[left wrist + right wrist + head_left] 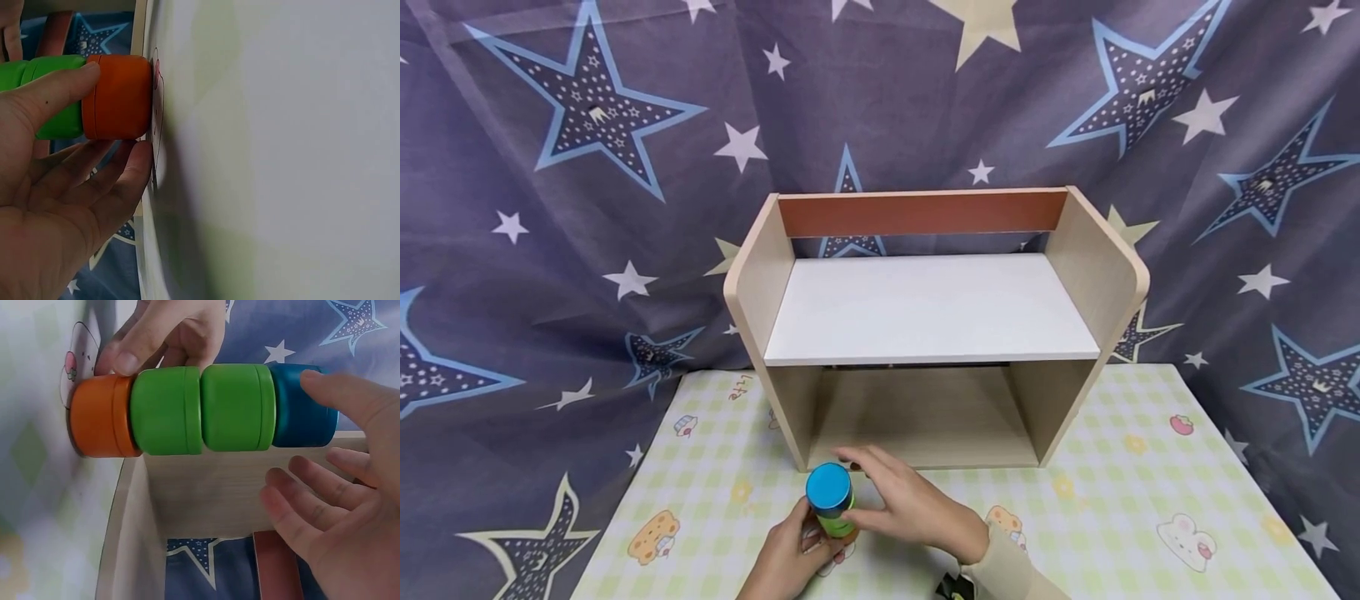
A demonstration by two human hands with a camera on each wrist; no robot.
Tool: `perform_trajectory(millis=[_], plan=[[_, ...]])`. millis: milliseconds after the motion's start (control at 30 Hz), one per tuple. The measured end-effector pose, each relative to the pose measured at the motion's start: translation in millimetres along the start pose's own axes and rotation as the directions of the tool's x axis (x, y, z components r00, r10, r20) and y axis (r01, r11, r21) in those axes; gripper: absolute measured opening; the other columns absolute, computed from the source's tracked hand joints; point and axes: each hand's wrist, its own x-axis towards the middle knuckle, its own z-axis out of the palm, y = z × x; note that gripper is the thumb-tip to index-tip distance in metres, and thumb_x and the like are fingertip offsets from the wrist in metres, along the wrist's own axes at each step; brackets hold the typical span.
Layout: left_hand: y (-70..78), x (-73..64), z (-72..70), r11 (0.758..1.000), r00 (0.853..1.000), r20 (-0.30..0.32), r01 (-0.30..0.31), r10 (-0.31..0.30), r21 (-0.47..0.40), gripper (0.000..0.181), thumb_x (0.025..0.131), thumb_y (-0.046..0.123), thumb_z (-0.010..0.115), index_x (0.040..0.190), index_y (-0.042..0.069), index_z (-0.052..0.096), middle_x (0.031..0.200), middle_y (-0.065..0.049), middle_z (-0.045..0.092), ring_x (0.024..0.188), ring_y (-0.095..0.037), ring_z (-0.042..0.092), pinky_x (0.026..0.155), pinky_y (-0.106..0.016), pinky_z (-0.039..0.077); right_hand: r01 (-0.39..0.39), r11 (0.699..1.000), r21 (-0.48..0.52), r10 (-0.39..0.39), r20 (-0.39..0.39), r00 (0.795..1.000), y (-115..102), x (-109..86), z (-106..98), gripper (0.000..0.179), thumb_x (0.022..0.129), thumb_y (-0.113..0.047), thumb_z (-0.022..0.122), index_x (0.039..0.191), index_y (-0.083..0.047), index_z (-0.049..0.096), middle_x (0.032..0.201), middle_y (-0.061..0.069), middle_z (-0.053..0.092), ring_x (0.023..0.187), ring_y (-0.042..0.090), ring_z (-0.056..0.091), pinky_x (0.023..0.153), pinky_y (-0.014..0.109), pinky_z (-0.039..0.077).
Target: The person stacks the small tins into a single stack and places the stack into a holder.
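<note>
Orange and green, the upright stack stands between my left hand, gripping it low, and my right hand, spread wide by its blue top.

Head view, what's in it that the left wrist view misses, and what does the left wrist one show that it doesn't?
Only the head view: the blue top, the white shelf board and the right sleeve.
Only the left wrist view: the palm side of the left hand and a seam line on the orange piece.
Both: the left hand, at least part of the right hand, some green, the starry curtain and the tablecloth.
</note>
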Motion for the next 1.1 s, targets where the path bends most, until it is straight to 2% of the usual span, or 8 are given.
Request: perform_trajectory(millis=[200,433,567,767,867,1100], plan=[[1.1,-0.6,-0.6,1.0,1.0,0.002,0.005,-0.005,0.011,0.068,0.086,0.049,0.077,0.137,0.012,0.051,0.127,-0.013,0.064,0.116,-0.034,0.062,0.094,-0.053,0.052,-0.016,0.999,0.031,0.016,-0.001,1.0,4.3,-4.8,2.5,0.075,0.092,-0.023,0.077,0.154,-0.02,0.034,0.142,0.002,0.05,0.124,0.018,0.055,0.102,0.034,0.049],[1.9,-1.1,0.0,1.0,1.0,0.01,0.017,-0.017,0.003,0.066,0.086,0.046,0.078,0.135,0.01,0.052,0.127,-0.015,0.063,0.115,-0.033,0.062,0.092,-0.048,0.054,-0.025,0.998,0.05,0.026,-0.024,0.999,10.1,-11.9,9.6,0.074,0.09,-0.017,0.078,0.152,-0.015,0.037,0.138,0.005,0.054,0.117,0.021,0.058,0.097,0.033,0.052],[3.2,0.0,0.2,0.999,1.0,0.025,0.015,-0.015,-0.033,0.066,0.086,0.044,0.079,0.135,0.011,0.051,0.126,-0.012,0.063,0.115,-0.031,0.062,0.091,-0.043,0.055,-0.024,0.996,0.086,0.026,-0.03,0.999,15.4,-15.3,14.5,0.076,0.089,-0.011,0.079,0.152,-0.014,0.037,0.14,0.006,0.052,0.118,0.022,0.058,0.096,0.035,0.052],[4.0,1.9,0.4,0.994,0.999,0.036,0.018,-0.014,-0.109,0.069,0.086,0.04,0.08,0.139,0.01,0.048,0.123,-0.01,0.062,0.113,-0.027,0.062,0.089,-0.033,0.056,-0.02,0.993,0.117,0.025,-0.042,0.999,24.4,-18.7,21.8,0.072,0.089,-0.008,0.078,0.15,-0.007,0.039,0.136,0.007,0.055,0.116,0.027,0.06,0.094,0.027,0.052],[4.1,1.5,-0.1,0.996,0.999,0.033,0.005,-0.002,-0.095,0.071,0.086,0.039,0.08,0.142,0.01,0.047,0.126,-0.011,0.061,0.115,-0.028,0.061,0.089,-0.033,0.056,-0.011,0.992,0.129,0.018,-0.047,0.999,29.3,-20.3,26.2,0.069,0.09,-0.007,0.077,0.148,-0.004,0.04,0.136,0.009,0.054,0.116,0.028,0.06,0.093,0.028,0.053],[4.2,0.2,-1.4,0.997,1.0,0.03,-0.006,0.008,-0.074,0.066,0.088,0.036,0.079,0.14,0.011,0.048,0.123,-0.01,0.062,0.115,-0.03,0.061,0.09,-0.034,0.056,-0.038,0.987,0.156,0.045,-0.041,0.998,38.2,-24.9,38.3,0.072,0.088,-0.005,0.078,0.148,-0.008,0.04,0.136,0.007,0.054,0.117,0.019,0.059,0.094,0.034,0.054]])
